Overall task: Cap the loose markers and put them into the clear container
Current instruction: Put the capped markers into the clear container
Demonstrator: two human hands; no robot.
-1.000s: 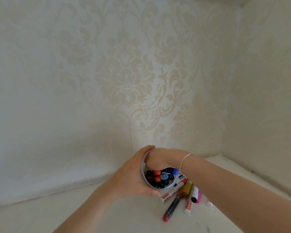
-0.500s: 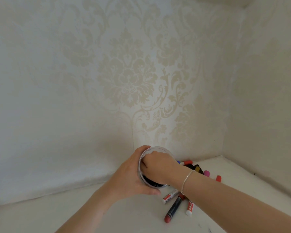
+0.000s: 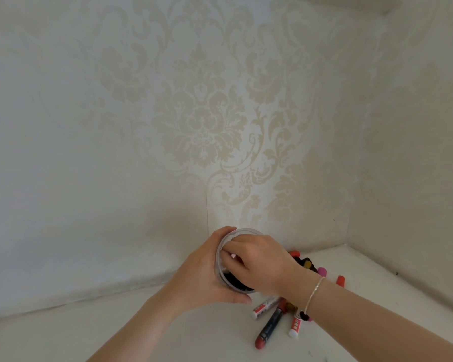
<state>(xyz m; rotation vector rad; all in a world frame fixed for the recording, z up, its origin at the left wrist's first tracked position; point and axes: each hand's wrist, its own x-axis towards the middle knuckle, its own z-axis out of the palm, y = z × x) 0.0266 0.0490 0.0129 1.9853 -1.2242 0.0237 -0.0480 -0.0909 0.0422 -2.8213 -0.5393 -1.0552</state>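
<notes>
1. A white counter (image 3: 63,333) sits in a corner with flowery cream wallpaper (image 3: 199,126) behind it.
2. The clear container (image 3: 220,270) stands on the counter, near the wall.
3. The left hand (image 3: 202,278) wraps its fingers round the container and holds it.
4. The right hand (image 3: 259,259) dips into the top, fingers curled down. I cannot tell if they pinch a marker.
5. Loose markers (image 3: 270,322) lie just beside the container, under the right wrist.
6. To do it well, hold the container steady and push each marker straight down, cap on tight first.
</notes>
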